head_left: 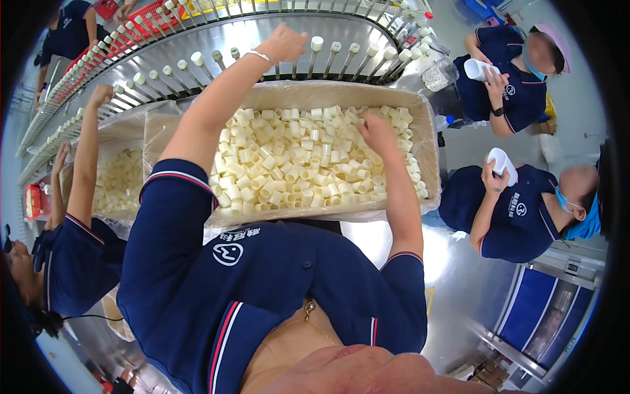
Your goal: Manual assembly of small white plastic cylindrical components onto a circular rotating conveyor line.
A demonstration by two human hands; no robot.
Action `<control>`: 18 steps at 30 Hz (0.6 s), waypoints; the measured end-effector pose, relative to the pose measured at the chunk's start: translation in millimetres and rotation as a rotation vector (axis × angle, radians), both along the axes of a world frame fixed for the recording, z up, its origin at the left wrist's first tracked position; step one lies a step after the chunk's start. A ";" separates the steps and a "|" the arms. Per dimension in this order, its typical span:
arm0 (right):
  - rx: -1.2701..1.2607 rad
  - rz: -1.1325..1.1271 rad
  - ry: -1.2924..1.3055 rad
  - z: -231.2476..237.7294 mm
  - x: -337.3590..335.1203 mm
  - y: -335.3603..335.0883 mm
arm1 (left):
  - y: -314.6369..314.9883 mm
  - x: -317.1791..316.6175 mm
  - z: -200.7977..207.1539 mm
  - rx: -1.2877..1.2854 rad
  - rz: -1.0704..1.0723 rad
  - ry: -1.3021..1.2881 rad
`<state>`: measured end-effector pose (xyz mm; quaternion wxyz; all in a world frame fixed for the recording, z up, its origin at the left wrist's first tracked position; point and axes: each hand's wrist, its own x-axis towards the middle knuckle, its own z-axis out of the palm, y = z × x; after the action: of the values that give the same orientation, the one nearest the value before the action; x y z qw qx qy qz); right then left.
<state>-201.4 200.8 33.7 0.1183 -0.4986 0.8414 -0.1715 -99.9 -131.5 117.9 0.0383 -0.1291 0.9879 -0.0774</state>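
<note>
A lined cardboard box (430, 141) in front of me holds a heap of short cream plastic caps (282, 164), hollow and cylinder-shaped. Over the far right part of the heap, my right hand (378, 133) reaches down with its fingertips pinched at a cap. My left arm stretches beyond the box to a row of upright pins on the metal conveyor (256, 36). There my left hand (283, 44) is closed, its fingers curled above the pins; what they hold is hidden. A pin topped with a cream cap (317, 44) stands just right of it.
A second box of caps (118, 180) stands at left, beside a co-worker's raised arm (85, 151). Capped pins line the conveyor's curved edge. On the right, two people hold white containers (481, 69). A clear plastic bag (438, 75) lies near the conveyor's right end. Red baskets (154, 20) are at the back.
</note>
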 end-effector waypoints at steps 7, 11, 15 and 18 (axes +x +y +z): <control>-0.063 0.014 -0.011 -10.5 -7.3 8.0 | 67.5 12.5 -8.2 -0.083 -0.307 0.728; -0.116 0.002 0.004 -12.3 -19.4 1.9 | 121.7 92.3 -44.6 0.168 -0.446 0.434; -0.133 -0.027 0.112 -20.8 -19.9 -8.2 | 124.4 111.5 -115.1 0.355 0.011 0.211; -0.129 -0.063 0.149 -38.5 -13.5 -6.9 | 114.8 111.3 -152.7 0.396 0.150 0.091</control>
<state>-214.9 193.9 -4.8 0.0177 -0.4897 0.8504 -0.1913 11.4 -16.6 -34.9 0.0236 -0.1954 0.9722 0.1270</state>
